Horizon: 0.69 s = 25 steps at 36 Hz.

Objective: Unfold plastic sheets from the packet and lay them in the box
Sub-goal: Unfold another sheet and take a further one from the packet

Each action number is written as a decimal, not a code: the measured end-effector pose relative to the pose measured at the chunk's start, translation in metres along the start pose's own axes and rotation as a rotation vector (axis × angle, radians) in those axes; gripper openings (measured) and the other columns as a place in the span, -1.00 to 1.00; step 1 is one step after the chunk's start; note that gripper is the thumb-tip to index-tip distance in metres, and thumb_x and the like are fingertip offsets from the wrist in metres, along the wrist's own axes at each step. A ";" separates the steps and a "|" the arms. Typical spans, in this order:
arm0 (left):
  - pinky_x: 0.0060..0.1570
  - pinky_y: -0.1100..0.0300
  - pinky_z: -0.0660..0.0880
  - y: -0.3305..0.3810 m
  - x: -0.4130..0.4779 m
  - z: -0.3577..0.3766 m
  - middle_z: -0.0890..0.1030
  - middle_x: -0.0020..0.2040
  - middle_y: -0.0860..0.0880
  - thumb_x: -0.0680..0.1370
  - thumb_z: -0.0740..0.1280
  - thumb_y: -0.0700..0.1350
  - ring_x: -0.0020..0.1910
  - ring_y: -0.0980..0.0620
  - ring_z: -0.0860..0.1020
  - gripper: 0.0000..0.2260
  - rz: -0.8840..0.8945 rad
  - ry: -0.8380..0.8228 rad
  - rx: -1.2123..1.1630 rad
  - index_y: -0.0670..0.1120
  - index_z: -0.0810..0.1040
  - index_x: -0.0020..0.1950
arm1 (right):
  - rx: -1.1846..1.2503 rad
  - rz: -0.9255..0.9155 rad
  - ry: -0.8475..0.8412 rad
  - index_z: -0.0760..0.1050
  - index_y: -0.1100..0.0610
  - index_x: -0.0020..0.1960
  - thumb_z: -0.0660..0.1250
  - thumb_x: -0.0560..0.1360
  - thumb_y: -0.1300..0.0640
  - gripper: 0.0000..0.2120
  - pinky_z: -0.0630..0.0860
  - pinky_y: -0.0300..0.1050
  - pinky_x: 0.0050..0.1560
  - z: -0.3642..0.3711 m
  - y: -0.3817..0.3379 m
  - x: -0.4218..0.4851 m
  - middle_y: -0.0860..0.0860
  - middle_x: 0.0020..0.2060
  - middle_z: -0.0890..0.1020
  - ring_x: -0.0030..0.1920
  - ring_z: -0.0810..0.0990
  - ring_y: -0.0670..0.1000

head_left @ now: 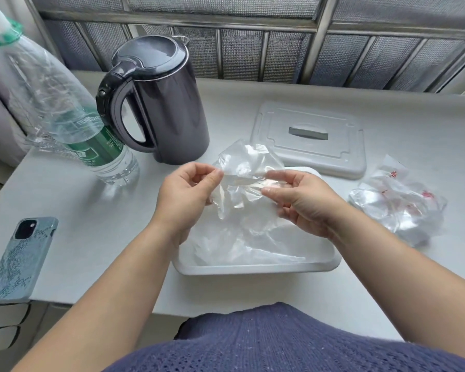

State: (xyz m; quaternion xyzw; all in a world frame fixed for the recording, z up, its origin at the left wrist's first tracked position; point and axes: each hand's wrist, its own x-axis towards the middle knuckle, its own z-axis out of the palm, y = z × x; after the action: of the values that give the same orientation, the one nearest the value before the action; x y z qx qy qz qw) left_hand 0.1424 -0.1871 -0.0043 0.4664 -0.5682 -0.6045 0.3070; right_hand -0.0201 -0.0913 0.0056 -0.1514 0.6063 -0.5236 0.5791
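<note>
Nearest me, the box [253, 269] sat on the table [97, 237] close to its front edge, with the phone [19, 256] well off to the left. Clear sheets [253, 247] lay loosely crumpled inside the box, so I judged the task partly done. Over the box I held one sheet [249, 163] between both hands. My left hand [185, 191] pinched one edge between thumb and forefinger, the other fingers curled in. My right hand [306, 208] pinched the opposite side the same way, its remaining fingers loosely bent below. The sheet was creased and only partly opened, puffed up beyond my fingers and hanging down toward the box. I took the step in hand to be the unfolding itself. The next move would call for drawing my hands gently apart until the film spread, since plastic this thin clings to itself. Then it would need lowering flat onto the sheets below. To the right the packet [403, 210] lay crumpled on the table, near the box but apart from it, red print showing. Just behind the box the lid [309, 146] lay flat; I could not tell whether they touched. Farther back on the left stood the kettle [169, 103] and the bottle [105, 151].
</note>
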 end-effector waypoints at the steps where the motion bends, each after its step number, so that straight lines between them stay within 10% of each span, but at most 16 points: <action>1: -0.30 0.27 0.48 0.000 0.001 -0.001 0.56 -0.23 -0.04 0.51 0.41 -0.14 -0.29 0.08 0.49 -0.91 0.001 -0.001 0.003 -0.03 0.58 -0.19 | -0.010 -0.001 0.010 0.50 0.14 0.03 0.36 0.44 0.41 -0.75 0.38 -0.30 -0.51 -0.001 0.000 0.000 0.03 -0.34 0.52 -0.42 0.41 -0.08; 12: -0.43 0.48 0.38 0.012 0.003 -0.017 0.62 -0.02 0.15 0.40 0.52 -0.11 -0.26 0.31 0.55 -0.78 -0.064 -0.239 0.326 0.06 0.59 -0.01 | -0.349 -0.062 0.209 0.44 0.06 0.19 0.22 0.45 0.44 -0.59 0.32 -0.23 -0.38 -0.004 0.000 0.004 -0.03 -0.23 0.59 -0.30 0.49 -0.07; 18: -0.10 0.16 0.48 0.007 0.012 -0.018 0.59 -0.22 0.15 0.38 0.44 0.00 -0.19 0.01 0.53 -0.77 0.030 -0.008 0.603 0.05 0.61 0.02 | -0.634 -0.108 0.274 0.39 0.07 0.28 0.19 0.40 0.40 -0.51 0.38 -0.18 -0.36 -0.006 0.007 0.006 -0.04 -0.21 0.58 -0.33 0.49 -0.02; 25: 0.22 0.12 0.26 0.011 0.005 -0.022 0.41 0.25 -0.19 0.46 0.40 -0.17 0.23 -0.16 0.39 -0.43 0.394 0.305 0.886 -0.15 0.31 0.44 | -1.000 -0.103 0.298 0.24 -0.01 0.37 0.13 0.44 0.34 -0.45 0.32 -0.50 -0.36 -0.005 0.008 -0.003 0.04 -0.06 0.60 -0.14 0.51 0.01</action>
State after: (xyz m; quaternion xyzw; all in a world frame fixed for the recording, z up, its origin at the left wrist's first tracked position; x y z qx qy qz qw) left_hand 0.1586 -0.2017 0.0067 0.5186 -0.7960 -0.1612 0.2674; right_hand -0.0201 -0.0829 -0.0002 -0.3627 0.8499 -0.2139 0.3169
